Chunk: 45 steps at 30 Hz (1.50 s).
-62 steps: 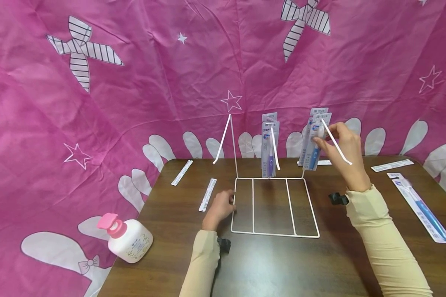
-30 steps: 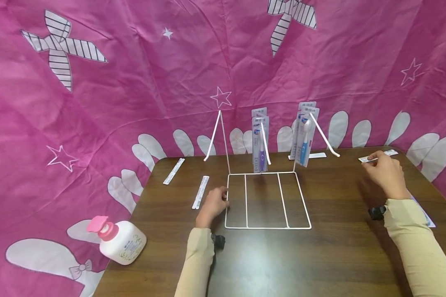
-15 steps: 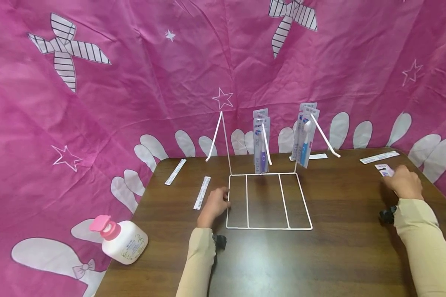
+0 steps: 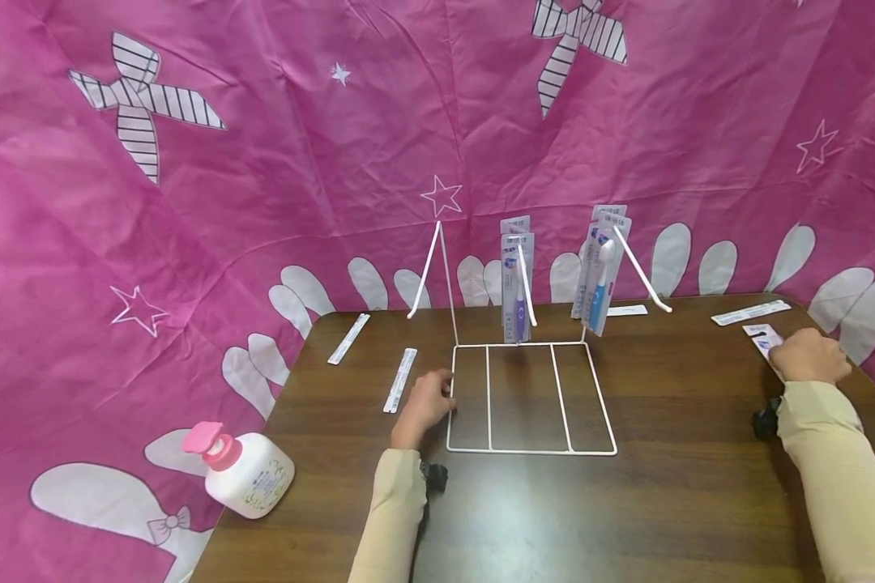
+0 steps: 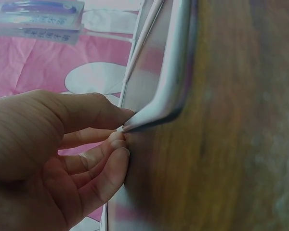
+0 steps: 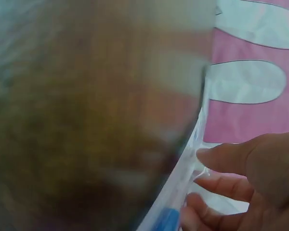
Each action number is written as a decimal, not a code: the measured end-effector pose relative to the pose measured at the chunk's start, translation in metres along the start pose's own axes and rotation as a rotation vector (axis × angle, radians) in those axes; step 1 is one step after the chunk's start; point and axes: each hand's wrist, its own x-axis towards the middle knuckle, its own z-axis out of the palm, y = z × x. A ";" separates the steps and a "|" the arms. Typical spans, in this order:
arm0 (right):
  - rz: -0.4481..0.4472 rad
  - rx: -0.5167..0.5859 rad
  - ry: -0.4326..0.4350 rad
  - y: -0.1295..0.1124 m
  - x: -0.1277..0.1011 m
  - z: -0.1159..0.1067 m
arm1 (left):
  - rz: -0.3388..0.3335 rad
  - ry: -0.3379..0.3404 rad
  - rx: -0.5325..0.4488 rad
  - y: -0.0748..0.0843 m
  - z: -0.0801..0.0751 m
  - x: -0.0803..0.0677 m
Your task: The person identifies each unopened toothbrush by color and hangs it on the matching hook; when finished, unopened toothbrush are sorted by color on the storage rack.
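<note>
My left hand (image 4: 426, 401) holds the left side of the white wire rack's base (image 4: 532, 452); in the left wrist view, thumb and fingertips pinch the wire (image 5: 168, 67). At the right of the table my right hand (image 4: 809, 356) pinches a packaged toothbrush (image 4: 761, 338), whose far end sticks out past the fingers. The right wrist view shows its clear pack and blue handle (image 6: 166, 220) at the fingertips. On the rack's middle hook hang packs with a purple toothbrush (image 4: 519, 312). Packs with a blue toothbrush (image 4: 598, 300) hang on the right hook.
The left hook (image 4: 424, 271) of the rack carries nothing. White label strips lie about: two on the left (image 4: 399, 380), one behind the rack (image 4: 627, 310), one at the far right (image 4: 751, 312). A pump bottle (image 4: 251, 478) stands at the table's left edge.
My right hand has let go of the blue toothbrush pack on the right hook, passed the far-right strip, and come to the packaged toothbrush on the table. My left hand keeps its hold.
</note>
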 end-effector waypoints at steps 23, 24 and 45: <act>-0.355 0.191 0.393 -0.080 -0.075 -0.059 | 0.017 0.012 -0.009 0.001 0.001 0.000; -0.367 0.207 0.411 -0.085 -0.079 -0.060 | 0.013 0.010 -0.012 0.001 0.001 -0.001; -0.660 0.638 0.713 -0.151 -0.209 -0.092 | 0.047 0.020 -0.009 -0.002 0.003 0.000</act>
